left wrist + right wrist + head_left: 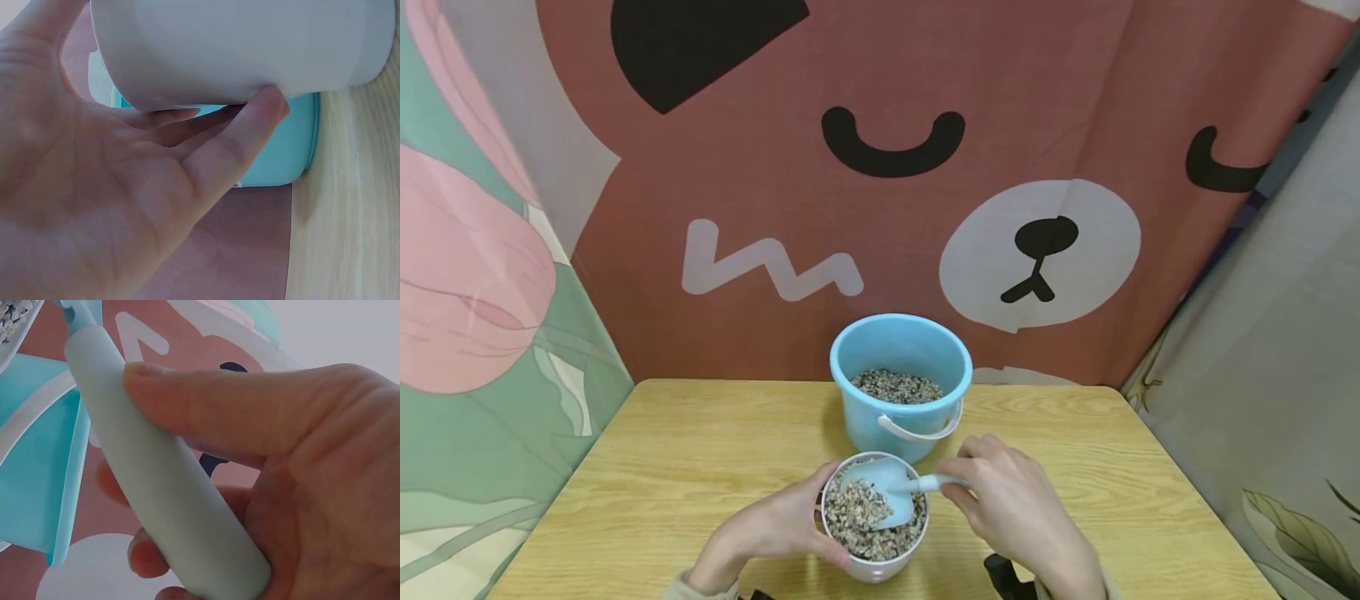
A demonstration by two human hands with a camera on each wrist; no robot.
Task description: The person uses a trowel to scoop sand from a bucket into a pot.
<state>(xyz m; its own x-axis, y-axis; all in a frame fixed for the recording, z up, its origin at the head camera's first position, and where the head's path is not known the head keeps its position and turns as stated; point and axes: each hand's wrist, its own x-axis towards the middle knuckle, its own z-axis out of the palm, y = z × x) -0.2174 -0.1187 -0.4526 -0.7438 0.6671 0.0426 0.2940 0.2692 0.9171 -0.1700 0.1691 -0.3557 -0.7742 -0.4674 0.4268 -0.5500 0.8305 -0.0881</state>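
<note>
My left hand (782, 521) grips a white cup (874, 572) from its left side, thumb toward the near side. Small mixed-colour gravel (880, 546) fills the cup almost to its rim. My right hand (1011, 504) holds a light blue toy shovel (891, 473) by its handle. The shovel's blade lies over the cup's mouth, with gravel on it and its lower edge at the gravel. In the right wrist view the thumb lies along the pale handle (156, 462), with the other fingers around its far side. The left wrist view shows fingers against the cup's smooth wall (237, 50).
A light blue bucket (865, 425) stands just behind the cup, partly filled with gravel (898, 387). Its white handle (917, 435) hangs down in front. Both stand on a wooden table (700, 450). A curtain with a bear print (775, 192) hangs behind the table.
</note>
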